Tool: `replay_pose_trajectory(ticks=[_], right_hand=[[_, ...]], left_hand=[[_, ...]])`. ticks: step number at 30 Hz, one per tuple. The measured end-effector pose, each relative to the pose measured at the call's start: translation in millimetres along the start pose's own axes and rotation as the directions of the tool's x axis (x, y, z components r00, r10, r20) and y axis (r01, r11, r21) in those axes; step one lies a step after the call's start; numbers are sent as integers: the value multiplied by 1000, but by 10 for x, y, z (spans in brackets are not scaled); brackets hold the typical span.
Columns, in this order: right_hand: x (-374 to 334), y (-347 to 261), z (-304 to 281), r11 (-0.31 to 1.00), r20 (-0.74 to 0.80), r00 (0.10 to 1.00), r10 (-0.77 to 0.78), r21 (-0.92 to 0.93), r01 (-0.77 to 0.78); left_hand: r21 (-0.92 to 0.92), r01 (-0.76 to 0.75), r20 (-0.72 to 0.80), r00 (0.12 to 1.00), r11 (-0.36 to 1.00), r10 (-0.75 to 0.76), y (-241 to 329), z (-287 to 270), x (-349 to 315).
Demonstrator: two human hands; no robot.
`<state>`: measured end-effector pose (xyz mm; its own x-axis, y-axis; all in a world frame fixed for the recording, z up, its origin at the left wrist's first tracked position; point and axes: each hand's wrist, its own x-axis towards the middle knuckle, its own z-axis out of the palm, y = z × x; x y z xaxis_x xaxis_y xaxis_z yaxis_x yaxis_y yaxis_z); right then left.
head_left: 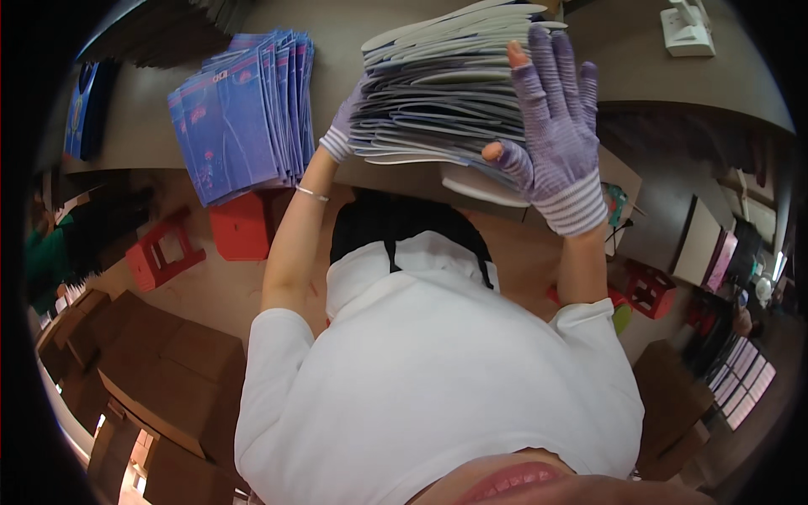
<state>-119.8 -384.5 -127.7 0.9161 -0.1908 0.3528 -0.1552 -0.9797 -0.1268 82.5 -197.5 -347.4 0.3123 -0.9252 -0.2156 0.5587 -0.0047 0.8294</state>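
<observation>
A thick stack of flat, folded paper pieces point(429, 105), white and grey-blue at the edges, stands on the table in front of me. My left hand point(343, 124), in a purple glove with a striped cuff, is against its left side; the fingers are hidden behind the stack. On the right side, my right hand point(560, 126) is open and flat, its gloved fingers stretched upward. Bare tips of its thumb and index finger show. One white piece point(484, 185) sticks out below the stack toward me. Left of it lies a fanned pile of blue-purple printed paper bags point(231, 126).
The grey table point(648, 71) carries a white device point(688, 29) at the far right and a dark pile point(160, 29) at the far left. Red stools point(240, 225) stand under the near edge. Brown cartons point(172, 362) fill the lower left. Another person point(50, 244) is at the left rim.
</observation>
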Motion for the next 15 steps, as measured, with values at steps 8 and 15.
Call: replay_pose_trajectory(ticks=[8,15], right_hand=[[-19,400,338,945,-35,987,-158,286,161],[-397,1200,1507,274,-42,656,754,927,-255]], left_hand=[[-378,26,-26,999,925,-39,-65,-126,22],[-215,61,-219,970,975,-109,204,287,53]])
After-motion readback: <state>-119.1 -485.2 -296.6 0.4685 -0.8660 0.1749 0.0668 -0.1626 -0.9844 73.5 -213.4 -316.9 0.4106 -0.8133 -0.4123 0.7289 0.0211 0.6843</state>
